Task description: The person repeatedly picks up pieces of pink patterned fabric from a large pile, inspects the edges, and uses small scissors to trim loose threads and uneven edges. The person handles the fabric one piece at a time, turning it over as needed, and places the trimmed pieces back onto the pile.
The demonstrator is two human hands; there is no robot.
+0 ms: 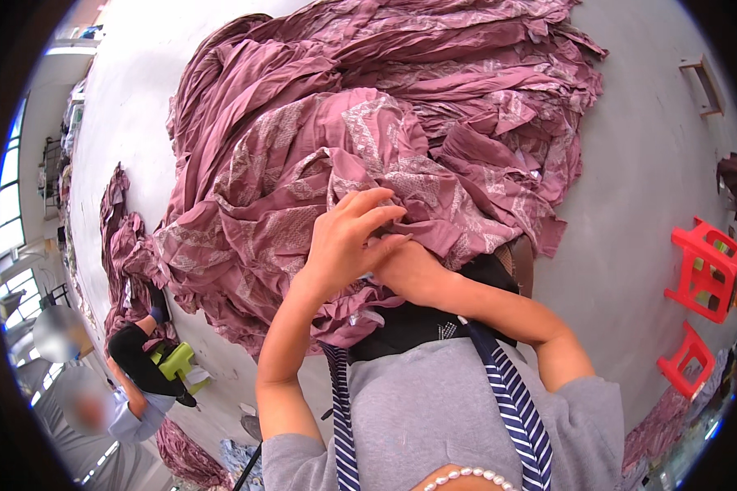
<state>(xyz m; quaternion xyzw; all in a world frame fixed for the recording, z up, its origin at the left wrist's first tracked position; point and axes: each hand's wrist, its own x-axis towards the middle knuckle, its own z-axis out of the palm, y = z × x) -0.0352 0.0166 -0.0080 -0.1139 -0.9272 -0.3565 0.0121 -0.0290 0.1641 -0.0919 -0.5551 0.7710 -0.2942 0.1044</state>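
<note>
A large heap of dusty-pink cloth (295,139) with pale woven patterns spreads in front of me and over my lap. My left hand (348,237) is raised over the near part of the heap, its fingers bent but apart, with nothing visible in them. My right hand (408,268) reaches in from the right, close beneath the left one. Its fingers are hidden behind the left hand, so any grip on the cloth cannot be made out. Cloth folds lie right around both hands.
At the left a person (139,409) sits by a green plastic stool (180,364) near more pink cloth (123,237). Red plastic stools (707,270) and a small wooden frame (703,86) stand on the grey floor (622,245) at the right.
</note>
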